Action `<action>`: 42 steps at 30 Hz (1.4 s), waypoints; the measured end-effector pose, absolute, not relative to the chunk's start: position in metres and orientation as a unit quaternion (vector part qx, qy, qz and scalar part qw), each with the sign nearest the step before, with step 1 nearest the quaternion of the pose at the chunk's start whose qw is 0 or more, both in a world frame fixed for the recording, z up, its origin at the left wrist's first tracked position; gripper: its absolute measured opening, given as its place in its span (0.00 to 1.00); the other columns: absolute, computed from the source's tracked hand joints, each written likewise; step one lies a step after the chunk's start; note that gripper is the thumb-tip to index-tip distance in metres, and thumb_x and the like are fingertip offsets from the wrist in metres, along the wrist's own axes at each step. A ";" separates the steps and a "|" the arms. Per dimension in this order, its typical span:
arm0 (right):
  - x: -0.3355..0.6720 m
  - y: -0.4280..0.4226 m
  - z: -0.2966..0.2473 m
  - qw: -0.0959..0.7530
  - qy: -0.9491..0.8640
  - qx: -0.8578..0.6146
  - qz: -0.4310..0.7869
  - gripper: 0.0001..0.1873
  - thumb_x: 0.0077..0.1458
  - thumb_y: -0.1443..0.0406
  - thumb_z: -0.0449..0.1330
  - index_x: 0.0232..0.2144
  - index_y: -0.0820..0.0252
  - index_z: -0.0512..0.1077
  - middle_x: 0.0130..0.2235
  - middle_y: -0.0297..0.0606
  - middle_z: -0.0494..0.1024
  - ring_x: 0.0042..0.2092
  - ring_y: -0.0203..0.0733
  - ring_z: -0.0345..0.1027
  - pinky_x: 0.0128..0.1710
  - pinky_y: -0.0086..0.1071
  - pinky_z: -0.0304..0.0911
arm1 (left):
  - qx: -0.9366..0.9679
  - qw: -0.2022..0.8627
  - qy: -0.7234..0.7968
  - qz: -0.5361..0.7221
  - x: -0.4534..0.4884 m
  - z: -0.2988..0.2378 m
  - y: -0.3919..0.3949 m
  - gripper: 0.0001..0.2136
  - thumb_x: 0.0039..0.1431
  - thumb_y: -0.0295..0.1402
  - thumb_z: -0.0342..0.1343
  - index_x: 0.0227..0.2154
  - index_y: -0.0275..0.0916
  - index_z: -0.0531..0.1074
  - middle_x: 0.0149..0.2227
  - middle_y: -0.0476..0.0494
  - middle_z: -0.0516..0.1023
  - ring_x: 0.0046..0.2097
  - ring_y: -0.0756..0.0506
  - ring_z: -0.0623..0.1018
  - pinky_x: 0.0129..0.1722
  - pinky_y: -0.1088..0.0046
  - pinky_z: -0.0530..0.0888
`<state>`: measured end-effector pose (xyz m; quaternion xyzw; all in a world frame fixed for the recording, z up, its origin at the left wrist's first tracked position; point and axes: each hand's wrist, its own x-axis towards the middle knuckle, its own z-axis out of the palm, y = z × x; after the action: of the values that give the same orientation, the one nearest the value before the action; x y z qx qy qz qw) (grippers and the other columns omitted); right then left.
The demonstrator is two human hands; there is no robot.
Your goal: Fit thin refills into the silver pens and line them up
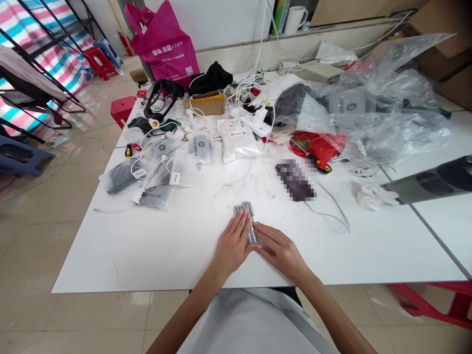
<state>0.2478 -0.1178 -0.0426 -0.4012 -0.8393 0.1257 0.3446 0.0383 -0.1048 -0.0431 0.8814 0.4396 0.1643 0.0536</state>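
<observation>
A small bundle of grey pen-like sticks lies on the white table near its front edge. My left hand rests flat on the bundle's left side, fingers stretched out and together. My right hand lies flat against its right side, fingers extended toward the sticks. The lower part of the bundle is hidden between my hands; only the tips stick out beyond the fingers.
Behind the hands lie a dark phone with a white cable, several sealed white pouches, a cardboard box, crumpled clear plastic bags, a pink bag and a red item. A dark grey object juts in from the right.
</observation>
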 end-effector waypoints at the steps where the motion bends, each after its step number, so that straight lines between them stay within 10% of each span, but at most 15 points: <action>1: 0.248 -0.118 -0.043 0.344 -0.839 -0.402 0.126 0.35 0.65 0.68 0.65 0.71 0.52 0.62 0.64 0.45 0.75 0.64 0.51 0.71 0.60 0.47 0.76 | 0.881 0.057 0.439 0.166 0.037 -0.041 -0.104 0.41 0.72 0.53 0.43 0.76 0.30 0.40 0.75 0.28 0.50 0.77 0.35 0.52 0.72 0.52 0.64; 42: 0.263 -0.097 -0.036 0.289 -0.856 -0.386 0.188 0.41 0.63 0.61 0.68 0.72 0.51 0.58 0.67 0.49 0.70 0.65 0.54 0.69 0.60 0.51 0.74 | 0.895 0.110 0.394 0.178 0.003 -0.033 -0.094 0.43 0.68 0.51 0.56 0.76 0.36 0.46 0.75 0.30 0.53 0.76 0.35 0.56 0.72 0.51 0.66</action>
<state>0.2625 -0.0971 -0.0361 -0.3865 -0.8557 0.1876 0.2885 0.0029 -0.0939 -0.0335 0.8951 0.3935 0.1783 0.1099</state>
